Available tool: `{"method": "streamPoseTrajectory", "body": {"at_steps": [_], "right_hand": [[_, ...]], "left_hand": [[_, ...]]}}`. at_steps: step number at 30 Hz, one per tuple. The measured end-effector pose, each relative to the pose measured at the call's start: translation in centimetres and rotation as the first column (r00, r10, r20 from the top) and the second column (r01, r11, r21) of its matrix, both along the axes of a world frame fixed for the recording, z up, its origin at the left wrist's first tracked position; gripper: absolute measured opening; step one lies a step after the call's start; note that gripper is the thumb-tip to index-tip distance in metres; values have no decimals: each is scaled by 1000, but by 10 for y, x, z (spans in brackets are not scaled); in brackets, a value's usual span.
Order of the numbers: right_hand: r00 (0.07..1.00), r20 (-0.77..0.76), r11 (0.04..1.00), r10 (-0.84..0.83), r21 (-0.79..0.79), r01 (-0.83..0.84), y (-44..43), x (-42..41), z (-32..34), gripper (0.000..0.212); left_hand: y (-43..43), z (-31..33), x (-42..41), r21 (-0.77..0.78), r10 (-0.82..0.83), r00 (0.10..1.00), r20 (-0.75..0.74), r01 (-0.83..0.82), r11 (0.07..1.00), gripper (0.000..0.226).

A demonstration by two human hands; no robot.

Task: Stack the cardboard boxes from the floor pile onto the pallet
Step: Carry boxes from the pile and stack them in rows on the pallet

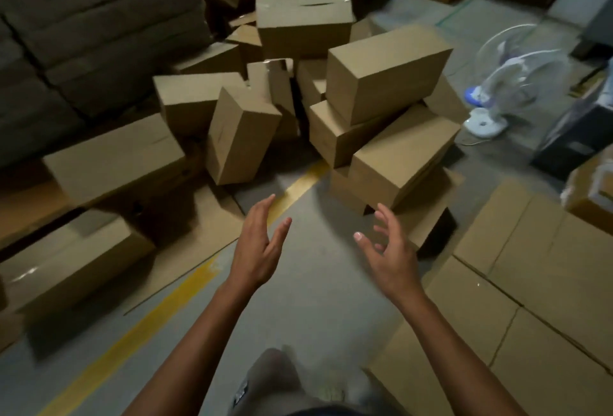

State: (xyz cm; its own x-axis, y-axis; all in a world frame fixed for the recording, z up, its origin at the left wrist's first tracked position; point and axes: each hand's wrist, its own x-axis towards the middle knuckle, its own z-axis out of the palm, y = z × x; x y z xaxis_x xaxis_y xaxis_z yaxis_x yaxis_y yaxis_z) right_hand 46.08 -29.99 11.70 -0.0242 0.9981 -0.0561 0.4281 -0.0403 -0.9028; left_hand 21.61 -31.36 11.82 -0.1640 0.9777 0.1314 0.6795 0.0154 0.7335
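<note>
Head view: the pile (298, 90) of boxes lies heaped on the floor (315, 283) straight ahead, at the far end of the person's reach, tumbled at all angles. On its right side a leaning stack rises. A top box (388, 73) sits tilted up there, and a low box (401, 173) juts toward the person just beyond the right hand (388, 256). Left of the gap an upright box (242, 136) stands on end.

The step in hand looks like a reach for the next box, and plenty are left to move. I would take the top box first. The low one carries the others, and pulling it could bring the stack down. Palms should go flat on opposite side faces, pressing evenly, and the lift should go straight up before the turn toward the pallet.

Both bare arms stretch forward, side by side. The left hand (262, 249) is held edge-on, fingers straight and pointing far. The right has its fingers spread and slightly bent. The palms face each other, both hands are loose and empty, and neither touches any box.

To the near right a flush layer (547, 266) of boxes lies packed edge to edge. It is likely the pallet load, though no pallet shows. A yellow line (185, 286) crosses the floor, and a fan (510, 83) stands at the far right.
</note>
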Motion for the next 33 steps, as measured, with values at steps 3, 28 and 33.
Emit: {"method": "streamPoseTrajectory", "body": {"at_steps": [3, 28, 33], "right_hand": [[993, 2, 993, -114, -15, 114, 53, 3, -8, 72], [827, 162, 765, -538, -319, 560, 416, 103, -126, 76], [868, 219, 783, -445, -375, 496, 478, 133, -194, 72]], "left_hand": [[75, -6, 1, -1, -90, 996, 21, 90, 996, 72], [598, -141, 112, -640, 296, 700, 650, 294, 710, 61], [650, -206, 156, -713, 296, 778, 555, 262, 650, 64]]}}
